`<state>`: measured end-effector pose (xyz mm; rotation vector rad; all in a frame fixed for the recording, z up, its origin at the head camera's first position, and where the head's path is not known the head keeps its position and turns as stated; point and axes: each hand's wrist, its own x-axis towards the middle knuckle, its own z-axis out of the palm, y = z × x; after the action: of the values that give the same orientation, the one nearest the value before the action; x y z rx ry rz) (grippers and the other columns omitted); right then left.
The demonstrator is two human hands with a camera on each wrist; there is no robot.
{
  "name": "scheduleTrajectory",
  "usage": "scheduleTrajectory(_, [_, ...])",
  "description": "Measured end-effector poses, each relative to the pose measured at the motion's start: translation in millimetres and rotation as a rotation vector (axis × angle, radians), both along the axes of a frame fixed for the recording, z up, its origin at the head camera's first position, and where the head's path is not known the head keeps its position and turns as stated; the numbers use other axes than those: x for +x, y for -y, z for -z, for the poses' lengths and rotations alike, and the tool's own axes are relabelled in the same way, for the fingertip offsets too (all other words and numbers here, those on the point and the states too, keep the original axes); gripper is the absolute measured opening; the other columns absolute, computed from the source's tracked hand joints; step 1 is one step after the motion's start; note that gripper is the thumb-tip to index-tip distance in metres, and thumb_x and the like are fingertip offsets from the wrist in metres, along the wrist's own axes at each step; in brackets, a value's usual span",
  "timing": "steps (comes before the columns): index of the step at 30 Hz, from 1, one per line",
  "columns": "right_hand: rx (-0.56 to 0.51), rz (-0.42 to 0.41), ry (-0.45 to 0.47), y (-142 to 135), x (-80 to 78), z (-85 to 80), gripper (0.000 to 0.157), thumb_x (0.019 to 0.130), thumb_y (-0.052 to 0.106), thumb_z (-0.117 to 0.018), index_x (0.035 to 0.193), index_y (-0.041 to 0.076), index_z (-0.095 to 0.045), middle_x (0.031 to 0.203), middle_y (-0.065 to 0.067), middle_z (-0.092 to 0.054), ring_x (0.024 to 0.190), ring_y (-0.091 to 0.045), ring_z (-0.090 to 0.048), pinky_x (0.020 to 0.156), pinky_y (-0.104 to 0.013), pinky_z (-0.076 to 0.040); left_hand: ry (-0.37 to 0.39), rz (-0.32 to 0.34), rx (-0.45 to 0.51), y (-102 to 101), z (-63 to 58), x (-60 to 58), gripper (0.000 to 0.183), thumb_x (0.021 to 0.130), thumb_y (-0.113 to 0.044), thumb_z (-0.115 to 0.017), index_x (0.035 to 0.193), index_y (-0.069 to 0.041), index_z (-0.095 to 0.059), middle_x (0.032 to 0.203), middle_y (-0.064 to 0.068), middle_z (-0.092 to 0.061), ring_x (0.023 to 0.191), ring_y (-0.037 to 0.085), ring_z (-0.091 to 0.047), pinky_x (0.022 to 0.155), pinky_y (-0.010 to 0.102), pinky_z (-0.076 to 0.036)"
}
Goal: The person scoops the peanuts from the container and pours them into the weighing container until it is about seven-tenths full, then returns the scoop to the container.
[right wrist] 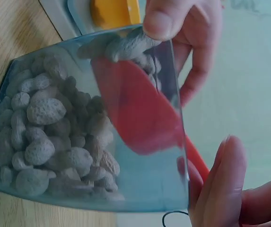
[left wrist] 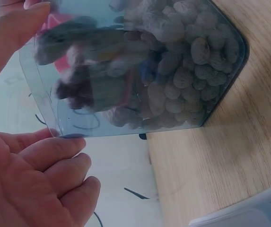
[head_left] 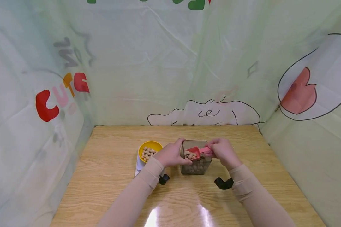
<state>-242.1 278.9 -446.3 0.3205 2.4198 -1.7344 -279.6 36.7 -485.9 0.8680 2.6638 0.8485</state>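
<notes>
A clear, dark-tinted square container [head_left: 195, 170] stands on the table, partly filled with unshelled peanuts [right wrist: 45, 142]. My left hand [head_left: 172, 154] grips its left side at the rim, thumb in front and fingers behind. With my right hand [head_left: 223, 152] I hold a red scoop [right wrist: 140, 109] by its handle; the scoop's head is inside the container, near the top, carrying peanuts [head_left: 189, 154]. Left of the container, a yellow bowl [head_left: 142, 146] holding peanuts sits on a white flat base [head_left: 138, 167], partly hidden by my left hand and forearm.
The wooden table [head_left: 108, 176] extends to both sides and in front. Printed cloth [head_left: 147, 63] hangs behind it and along the sides. Black pieces of the wrist gear [head_left: 224, 183] stick out near both wrists.
</notes>
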Motion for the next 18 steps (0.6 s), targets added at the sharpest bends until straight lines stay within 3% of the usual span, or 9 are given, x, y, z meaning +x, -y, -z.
scheduleTrajectory(3, [-0.017, 0.004, -0.006, -3.1, 0.2, 0.1, 0.031, 0.111, 0.001, -0.047, 0.125, -0.021, -0.064, 0.089, -0.011, -0.071, 0.065, -0.006, -0.074, 0.068, -0.024, -0.066, -0.007, -0.001, 0.0, 0.0, 0.1, 0.5, 0.106, 0.087, -0.061, -0.084, 0.167, -0.015, -0.033, 0.131, 0.013, -0.076, 0.103, 0.021, -0.075, 0.099, 0.04, -0.064])
scheduleTrajectory(6, [0.038, -0.032, -0.027, -3.3, 2.6, -0.3, 0.03, 0.112, 0.003, -0.05, 0.124, -0.019, -0.066, 0.091, -0.013, -0.073, 0.067, -0.007, -0.074, 0.068, -0.025, -0.067, -0.004, 0.001, 0.002, -1.0, 0.1, 0.9, 0.106, 0.086, -0.061, -0.085, 0.167, -0.015, -0.033, 0.131, 0.013, -0.076, 0.103, 0.021, -0.075, 0.099, 0.04, -0.064])
scheduleTrajectory(11, [0.234, -0.138, -0.109, 5.9, 8.0, -1.6, 0.027, 0.111, 0.004, -0.052, 0.118, -0.014, -0.071, 0.094, -0.018, -0.076, 0.071, -0.015, -0.074, 0.068, -0.031, -0.067, 0.011, 0.004, 0.012, -2.0, -0.6, 2.0, 0.107, 0.086, -0.061, -0.085, 0.167, -0.014, -0.033, 0.137, 0.014, -0.073, 0.109, 0.023, -0.075, 0.103, 0.041, -0.062])
scheduleTrajectory(14, [0.317, -0.154, -0.163, 12.6, 10.8, -3.0, 0.025, 0.11, 0.004, -0.054, 0.113, -0.011, -0.074, 0.092, -0.018, -0.076, 0.069, -0.017, -0.074, 0.066, -0.034, -0.068, 0.014, 0.002, 0.022, -2.1, -0.3, 1.4, 0.107, 0.086, -0.06, -0.085, 0.167, -0.013, -0.033, 0.139, 0.015, -0.073, 0.11, 0.023, -0.074, 0.104, 0.041, -0.062])
scheduleTrajectory(18, [0.248, -0.112, -0.125, 17.1, 10.6, -1.5, 0.025, 0.109, 0.003, -0.054, 0.114, -0.014, -0.073, 0.092, -0.019, -0.076, 0.068, -0.013, -0.074, 0.067, -0.033, -0.068, 0.017, -0.014, 0.027, -1.8, 0.2, 1.2, 0.106, 0.086, -0.059, -0.086, 0.166, -0.014, -0.034, 0.14, 0.016, -0.072, 0.11, 0.023, -0.073, 0.105, 0.042, -0.062])
